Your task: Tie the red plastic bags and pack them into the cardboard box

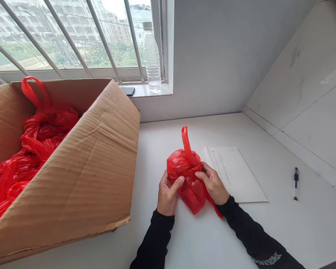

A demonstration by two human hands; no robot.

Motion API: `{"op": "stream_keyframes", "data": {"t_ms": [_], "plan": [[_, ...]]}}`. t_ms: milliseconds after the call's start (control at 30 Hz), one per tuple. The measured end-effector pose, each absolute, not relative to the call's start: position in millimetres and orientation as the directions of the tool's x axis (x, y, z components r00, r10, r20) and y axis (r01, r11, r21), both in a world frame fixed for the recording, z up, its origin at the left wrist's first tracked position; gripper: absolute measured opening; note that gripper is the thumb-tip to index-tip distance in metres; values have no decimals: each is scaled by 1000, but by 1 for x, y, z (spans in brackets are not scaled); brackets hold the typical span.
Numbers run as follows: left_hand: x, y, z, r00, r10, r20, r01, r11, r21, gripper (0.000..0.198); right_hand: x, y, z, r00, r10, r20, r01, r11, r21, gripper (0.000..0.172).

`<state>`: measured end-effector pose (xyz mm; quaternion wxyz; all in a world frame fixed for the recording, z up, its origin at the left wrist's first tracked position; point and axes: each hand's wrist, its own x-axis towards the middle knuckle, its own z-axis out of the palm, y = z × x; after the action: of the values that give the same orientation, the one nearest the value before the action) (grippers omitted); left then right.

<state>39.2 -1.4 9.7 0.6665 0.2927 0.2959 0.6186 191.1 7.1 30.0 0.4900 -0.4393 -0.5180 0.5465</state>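
A bunched red plastic bag (pixel 194 190) is held between both my hands above the white table. One of its handle loops sticks up at the top, and another strip hangs down by my right wrist. My left hand (pixel 168 194) grips the bag's left side, thumb on the front. My right hand (pixel 214 183) pinches the gathered part on the right, with the fingers partly behind the plastic. What the bag contains, if anything, is hidden.
An open cardboard box (pixel 100 157) with several red plastic bags (pixel 47 127) stands at the left. To the right lie a notepad (pixel 240 179) with writing and a pen (pixel 296 183). On the windowsill are a water bottle (pixel 152 59) and a dark flat object (pixel 128 91).
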Motion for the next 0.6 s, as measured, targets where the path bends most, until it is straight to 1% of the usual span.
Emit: {"op": "stream_keyframes", "data": {"t_ms": [67,133,267,333,367,500,600], "plan": [[40,-2,12,51,998,-34,-674,59,737,33,191,6,32,-149,988,40,-76,29,-997,13],[40,-2,13,25,998,-59,-701,60,710,32,189,4,35,-166,986,32,-86,18,-996,17],[42,-2,11,-10,995,-99,-726,61,685,25,184,1,40,-156,988,20,-90,6,-996,36],[43,-2,8,-14,994,-104,-724,62,687,23,183,2,39,-122,992,36,-79,27,-997,42],[43,-2,6,-15,994,-107,-722,63,689,22,184,2,38,-115,992,40,-81,31,-996,41],[43,-1,3,6,995,-100,-696,75,714,19,188,6,32,-154,988,29,-137,7,-991,28],[41,-3,1,33,996,-83,-675,84,733,19,191,7,28,-156,988,18,-166,-8,-986,21]]}}
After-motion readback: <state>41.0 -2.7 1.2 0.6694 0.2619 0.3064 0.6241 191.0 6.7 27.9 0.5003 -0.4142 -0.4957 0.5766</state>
